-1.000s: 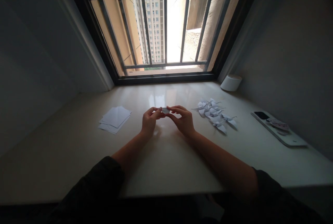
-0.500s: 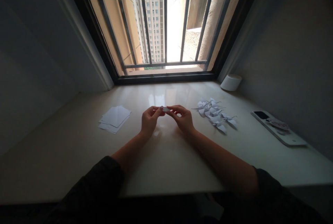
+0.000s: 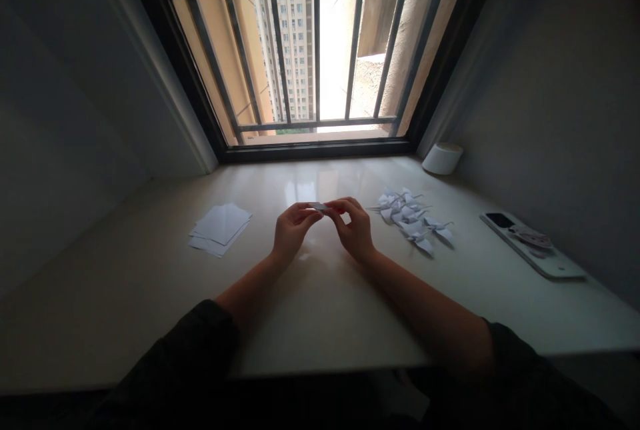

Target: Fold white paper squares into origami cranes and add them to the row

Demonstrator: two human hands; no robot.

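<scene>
A small folded piece of paper (image 3: 319, 206) is held just above the pale table (image 3: 320, 310), in the middle. My left hand (image 3: 289, 233) pinches its left end with thumb and fingertips. My right hand (image 3: 356, 229) pinches its right end, fingers curled over it. Both hands meet at the paper, which is mostly hidden by the fingers. To the left lies a small stack of white paper sheets (image 3: 220, 228). A pile of several folded white paper cranes (image 3: 413, 219) lies right of my right hand.
A white round container (image 3: 443, 158) stands at the back right by the barred window (image 3: 315, 63). A phone and small items lie on a white tray (image 3: 533, 251) at the right. Grey walls close in on both sides.
Both hands have drawn slightly closer together and lifted a little, the fingers shifting on the folded paper. Everything else on the table stays where it was.
</scene>
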